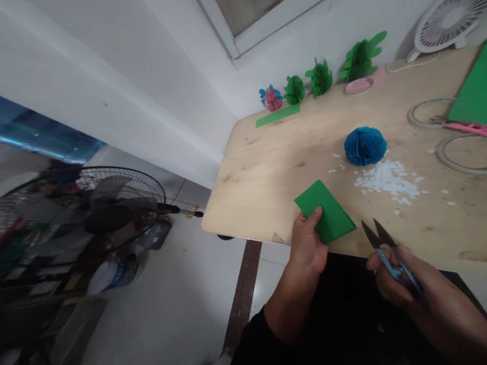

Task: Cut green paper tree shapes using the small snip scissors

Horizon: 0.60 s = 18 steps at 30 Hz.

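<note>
My left hand (pixel 309 243) pinches a folded piece of green paper (pixel 331 213), thumb on top, over the table's front edge. Its layers show along the right side. In my right hand (pixel 411 284) is a pair of scissors (pixel 384 248), blades parted and tips pointing toward the paper's right corner, a little apart from it. Beyond them a blue paper honeycomb ball (pixel 365 146) rests on the table, beside a scattered heap of small white bits (pixel 391 180).
Along the wall stand a pink paper figure (pixel 272 98) and several green ones (pixel 320 77). A green strip (pixel 277 116), tape rolls (pixel 431 112), pink scissors (pixel 467 128) and a small white fan (pixel 451 25) lie on the wooden table (pixel 258 167). A floor fan (pixel 114 208) stands left.
</note>
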Available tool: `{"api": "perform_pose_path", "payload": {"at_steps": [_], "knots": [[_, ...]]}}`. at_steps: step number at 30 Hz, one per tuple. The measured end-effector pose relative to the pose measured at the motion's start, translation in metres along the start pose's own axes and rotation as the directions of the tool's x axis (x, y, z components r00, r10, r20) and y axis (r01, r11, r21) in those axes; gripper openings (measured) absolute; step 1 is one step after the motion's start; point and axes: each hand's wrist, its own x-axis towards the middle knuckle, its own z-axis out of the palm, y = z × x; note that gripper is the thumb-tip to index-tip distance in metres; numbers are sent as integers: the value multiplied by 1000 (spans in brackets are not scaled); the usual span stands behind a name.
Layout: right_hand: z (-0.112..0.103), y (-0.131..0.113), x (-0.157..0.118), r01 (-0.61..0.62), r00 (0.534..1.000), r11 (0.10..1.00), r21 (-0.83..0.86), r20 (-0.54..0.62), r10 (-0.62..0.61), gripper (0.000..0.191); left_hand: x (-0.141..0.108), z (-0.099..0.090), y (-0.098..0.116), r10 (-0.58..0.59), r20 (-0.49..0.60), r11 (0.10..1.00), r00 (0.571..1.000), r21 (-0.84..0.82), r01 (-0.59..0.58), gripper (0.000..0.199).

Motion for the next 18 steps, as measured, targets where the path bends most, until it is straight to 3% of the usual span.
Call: {"api": "perform_pose_path", "payload": {"at_steps": [2,4,18], "knots": [[0,3,-4,-153,986,986,67,82,148,49,1,1,0,-3,-7,1000,1000,6,3,39],[-2,5,-4,-226,970,970,86,114,216,45,3,1,0,-10,-3,1000,1000,11,10,39],[0,2,-4,-186,977,981,63,116,178,40,2,2,-3,-62,41,998,997,-1,62,33]]}}
